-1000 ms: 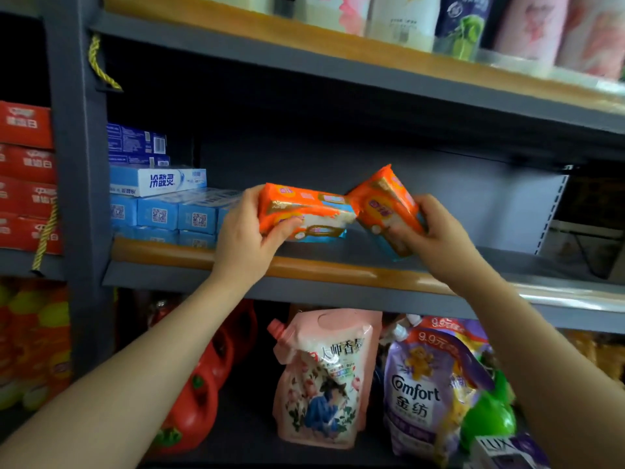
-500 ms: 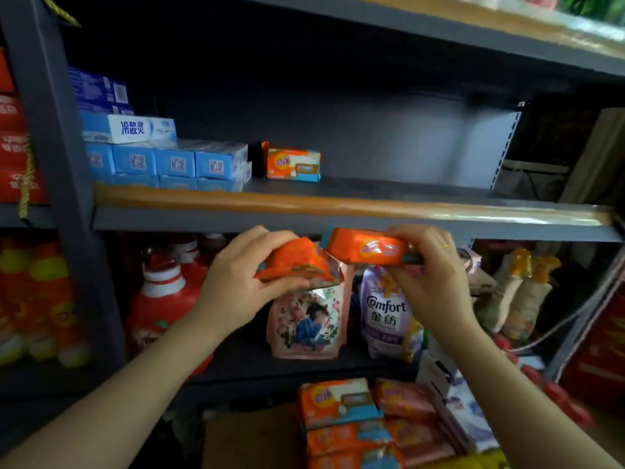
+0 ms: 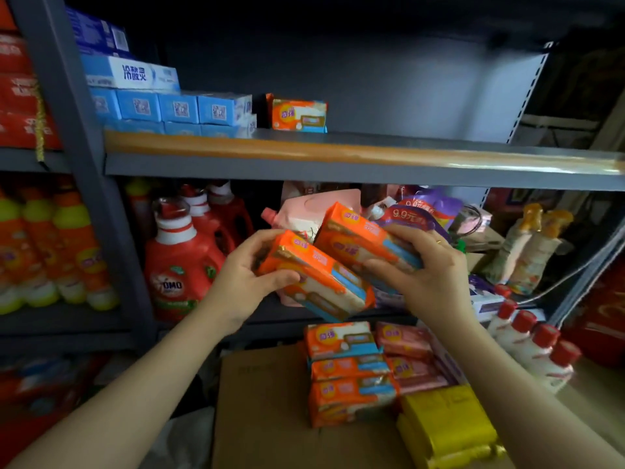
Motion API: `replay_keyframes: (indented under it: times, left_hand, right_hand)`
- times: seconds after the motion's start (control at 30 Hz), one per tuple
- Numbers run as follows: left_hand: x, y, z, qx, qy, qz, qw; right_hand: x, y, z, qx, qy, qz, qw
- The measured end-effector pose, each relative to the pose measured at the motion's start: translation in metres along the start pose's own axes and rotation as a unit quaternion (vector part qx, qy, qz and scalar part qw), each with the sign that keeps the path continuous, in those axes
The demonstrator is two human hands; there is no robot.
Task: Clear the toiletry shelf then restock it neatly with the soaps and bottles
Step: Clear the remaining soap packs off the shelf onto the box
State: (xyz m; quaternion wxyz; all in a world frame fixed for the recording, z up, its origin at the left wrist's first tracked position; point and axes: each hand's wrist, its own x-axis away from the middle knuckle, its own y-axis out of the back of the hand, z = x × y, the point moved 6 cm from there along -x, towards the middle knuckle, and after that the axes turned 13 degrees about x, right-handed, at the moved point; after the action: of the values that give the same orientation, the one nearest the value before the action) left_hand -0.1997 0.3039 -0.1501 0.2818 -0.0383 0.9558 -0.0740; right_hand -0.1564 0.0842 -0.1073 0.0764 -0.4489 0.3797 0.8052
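Note:
My left hand (image 3: 248,282) grips one orange soap pack (image 3: 321,286) and my right hand (image 3: 427,275) grips a second orange soap pack (image 3: 358,242). Both packs are held side by side below the grey toiletry shelf (image 3: 338,164), above a cardboard box (image 3: 263,401). One more orange soap pack (image 3: 299,115) stands on the shelf beside stacked blue toothpaste boxes (image 3: 176,108). On the cardboard box lie stacked orange soap packs (image 3: 345,370), pink soap packs (image 3: 409,360) and yellow packs (image 3: 446,424).
Red detergent bottles (image 3: 182,265) and refill pouches (image 3: 419,211) fill the lower shelf. White bottles with red caps (image 3: 534,346) stand at the lower right. Orange and yellow bottles (image 3: 50,252) and red boxes (image 3: 17,93) sit in the left bay.
Both hands have come down from the shelf with the two orange soap packs, now held lower, over the cardboard box. The view has tilted downward.

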Motion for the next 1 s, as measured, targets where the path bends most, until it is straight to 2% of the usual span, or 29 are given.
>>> replay_keyframes:
  times: [0.1,0.17,0.27,0.43,0.5,0.57,0.63,0.7,0.77,0.87,0.9,0.97,1.0]
  left_hand:
    - [0.012,-0.009,0.021,0.082,0.075,-0.006,0.994]
    - [0.020,-0.015,0.032,0.127,0.118,-0.013,0.985]
    - [0.030,-0.019,0.039,0.159,0.160,-0.071,0.972]
    - [0.044,-0.016,0.035,0.093,0.193,-0.180,0.960]
    - [0.047,-0.011,0.030,0.058,0.177,-0.226,0.956]
    - [0.052,-0.006,0.023,-0.022,0.137,-0.271,0.953]
    - [0.057,-0.013,0.007,-0.149,0.069,-0.253,0.953]
    - [0.061,-0.027,-0.006,-0.266,-0.015,-0.175,0.948]
    - [0.064,-0.036,-0.010,-0.361,-0.086,-0.099,0.923]
    - [0.070,-0.046,-0.010,-0.486,-0.190,-0.026,0.853]
    - [0.071,-0.047,-0.009,-0.514,-0.216,-0.006,0.830]
    - [0.072,-0.047,-0.009,-0.542,-0.247,0.020,0.803]
    - [0.072,-0.046,-0.010,-0.542,-0.248,0.022,0.803]
  right_hand:
    - [0.013,-0.005,-0.008,-0.100,-0.101,0.060,0.988]
    - [0.020,-0.010,-0.016,-0.183,-0.179,0.087,0.963]
    - [0.031,-0.021,-0.031,-0.330,-0.320,0.136,0.878]
    - [0.065,-0.043,-0.045,-0.446,-0.466,0.250,0.722]
    - [0.080,-0.054,-0.047,-0.488,-0.509,0.271,0.656]
    - [0.092,-0.062,-0.047,-0.543,-0.542,0.269,0.582]
    - [0.098,-0.062,-0.039,-0.580,-0.532,0.277,0.551]
    - [0.100,-0.061,-0.036,-0.604,-0.466,0.289,0.578]
    - [0.100,-0.061,-0.033,-0.581,-0.397,0.303,0.643]
    - [0.094,-0.054,-0.041,-0.498,-0.332,0.249,0.761]
    - [0.091,-0.051,-0.042,-0.483,-0.302,0.235,0.787]
    - [0.089,-0.046,-0.038,-0.478,-0.245,0.240,0.809]
    - [0.089,-0.043,-0.032,-0.474,-0.221,0.252,0.814]
